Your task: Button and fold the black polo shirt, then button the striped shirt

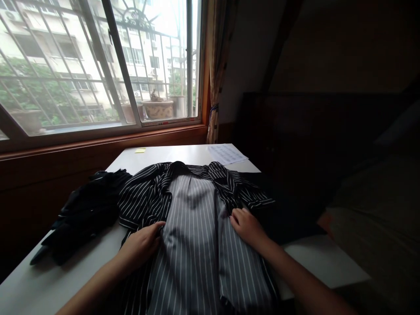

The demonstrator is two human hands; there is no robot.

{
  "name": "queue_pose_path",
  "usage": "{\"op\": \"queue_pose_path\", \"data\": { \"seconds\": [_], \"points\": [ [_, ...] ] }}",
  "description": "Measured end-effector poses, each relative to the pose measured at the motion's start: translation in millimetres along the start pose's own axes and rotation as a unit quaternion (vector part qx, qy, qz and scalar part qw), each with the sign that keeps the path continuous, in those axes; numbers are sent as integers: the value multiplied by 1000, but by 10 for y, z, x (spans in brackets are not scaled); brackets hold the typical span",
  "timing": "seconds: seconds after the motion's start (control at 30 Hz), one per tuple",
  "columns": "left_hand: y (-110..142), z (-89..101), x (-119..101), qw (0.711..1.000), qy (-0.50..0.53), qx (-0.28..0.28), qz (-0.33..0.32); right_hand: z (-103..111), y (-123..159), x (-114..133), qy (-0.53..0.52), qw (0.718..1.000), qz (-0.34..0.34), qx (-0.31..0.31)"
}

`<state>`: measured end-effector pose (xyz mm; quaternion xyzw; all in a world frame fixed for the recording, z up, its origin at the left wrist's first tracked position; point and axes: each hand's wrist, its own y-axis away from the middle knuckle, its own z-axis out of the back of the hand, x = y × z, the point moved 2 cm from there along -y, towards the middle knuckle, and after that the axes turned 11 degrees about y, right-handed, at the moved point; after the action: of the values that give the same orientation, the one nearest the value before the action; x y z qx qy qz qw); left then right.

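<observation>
A black shirt with white stripes [193, 227] lies spread on the white table, its front open so the paler grey inside shows. The collar points toward the window, and the sleeves bunch at either side. My left hand [141, 243] is closed on the shirt's left front edge, thumb and fingers pinching the cloth. On the other side, my right hand [245, 225] grips the right front edge below the collar. Both hands rest low over the fabric, and some fingertips are hidden.
Dark crumpled clothing [85, 210] lies on the table's left side. More dark cloth [288, 218] spreads at the right. Toward the back are a printed paper sheet [227, 154] and a yellow note [140, 150] on the white table [170, 152]. Beyond stands a barred window [131, 65].
</observation>
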<state>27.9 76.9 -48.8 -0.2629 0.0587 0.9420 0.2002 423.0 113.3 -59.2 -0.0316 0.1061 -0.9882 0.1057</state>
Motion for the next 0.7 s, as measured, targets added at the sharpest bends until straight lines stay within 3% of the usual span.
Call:
{"op": "queue_pose_path", "data": {
  "seconds": [0.13,0.27,0.5,0.7],
  "points": [
    [-223,-94,111,987,-92,-96,-93,-114,-124,97,62,996,-20,-55],
    [-441,-36,150,960,-151,-211,-102,-216,-335,56,78,995,-39,-54],
    [-992,-26,408,985,-153,-79,13,-416,-738,-29,69,998,-7,2],
    [-1427,66,547,984,-160,-73,37,-526,-1181,-90,47,998,-10,32]
  ]
}}
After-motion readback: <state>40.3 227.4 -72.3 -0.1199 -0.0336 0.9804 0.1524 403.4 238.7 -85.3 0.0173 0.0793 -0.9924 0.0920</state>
